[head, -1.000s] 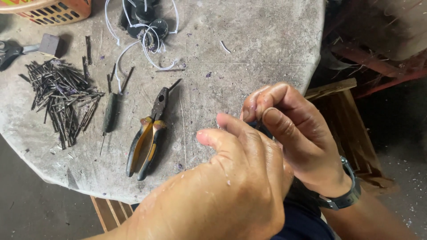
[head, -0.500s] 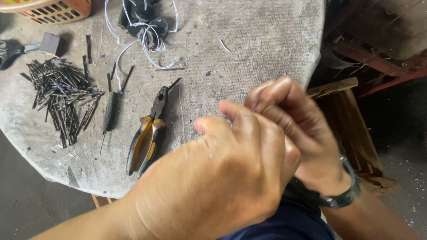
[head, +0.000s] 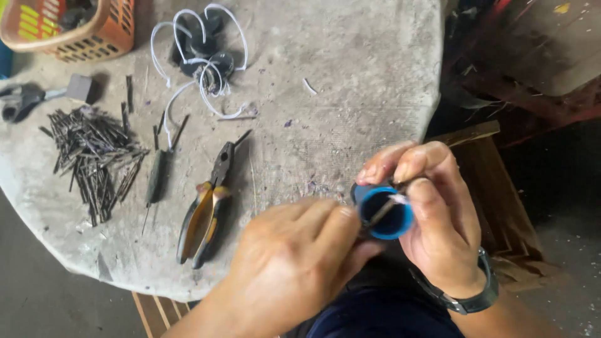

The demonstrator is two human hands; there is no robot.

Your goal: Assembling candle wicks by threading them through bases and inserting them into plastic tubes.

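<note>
My right hand (head: 438, 213) grips a short blue plastic ring with a dark inside (head: 383, 213) at the near edge of a round grey table (head: 350, 94). A thin dark pin (head: 379, 211) crosses the ring's opening. My left hand (head: 294, 263) is beside the ring, its fingertips touching the ring's left rim and the pin's lower end. A dark watch sits on my right wrist.
Orange-handled pliers (head: 206, 209) and a dark awl (head: 155, 178) lie left of my hands. A pile of dark pins (head: 94, 156) is farther left. Black parts with white wires (head: 203, 56) and an orange basket (head: 75, 25) stand at the back. Wooden pieces (head: 494, 188) sit at the right.
My left hand has dropped lower and to the left, uncovering the blue ring in my right hand. The ring now faces the camera with the pin across it.
</note>
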